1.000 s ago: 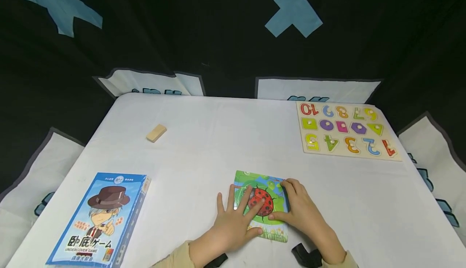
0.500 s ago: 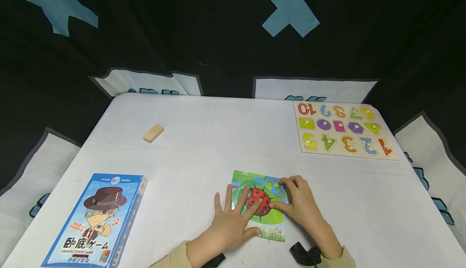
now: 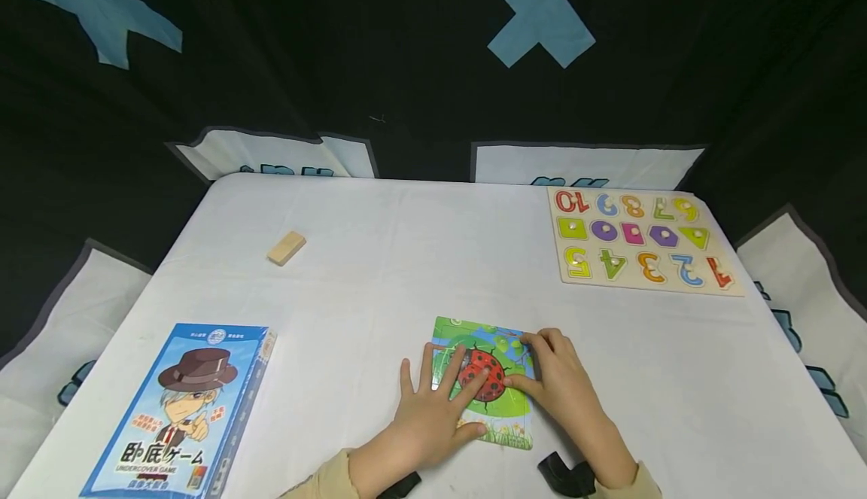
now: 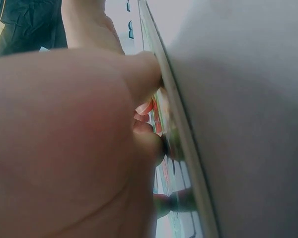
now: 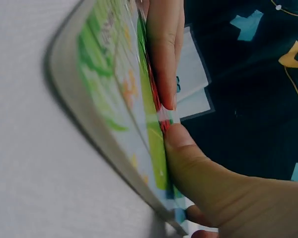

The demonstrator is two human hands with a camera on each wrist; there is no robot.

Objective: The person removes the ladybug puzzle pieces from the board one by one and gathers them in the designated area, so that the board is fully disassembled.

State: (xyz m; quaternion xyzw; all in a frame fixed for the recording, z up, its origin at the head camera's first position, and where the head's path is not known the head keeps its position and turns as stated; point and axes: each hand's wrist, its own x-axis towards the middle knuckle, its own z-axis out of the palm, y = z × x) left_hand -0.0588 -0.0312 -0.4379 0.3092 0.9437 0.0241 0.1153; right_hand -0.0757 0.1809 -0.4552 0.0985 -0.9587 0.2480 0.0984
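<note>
Far left, one blue game box (image 3: 179,409), lying cover up, cartoon figure in brown hat on front. Farther back, a little right, one small wooden block (image 3: 287,248). Center, near side: one left hand (image 3: 433,420), fingers spread over left part of one ladybug puzzle (image 3: 509,406), beige sleeve (image 3: 325,476) and black wrist piece (image 3: 400,486) behind. Puzzle flat on table (image 3: 379,273), between both hands. Next, one right hand (image 3: 565,386), pinching puzzle at right side, thumb on face, fingers bent at upper right edge; hard to tell fingertips under edge from fingertips just beside it. Second beige sleeve (image 3: 630,485), second black wrist piece (image 3: 567,476) below. Far right, back corner, one number board (image 3: 631,258): ten numerals, 1 to 10, upside down to head camera, plus five colored shapes in middle row. Table under white cloth, slightly creased. Around it, black curtain (image 3: 305,85) with two large light blue patches (image 3: 540,13) up top, four white panels (image 3: 589,164) with dark borders. Left wrist view only: puzzle edge-on, thumb and fingertips touching glossy face, reflections below. Right wrist view only: rounded puzzle corner, thick pale side, yellow patch (image 5: 293,57) on curtain.
</note>
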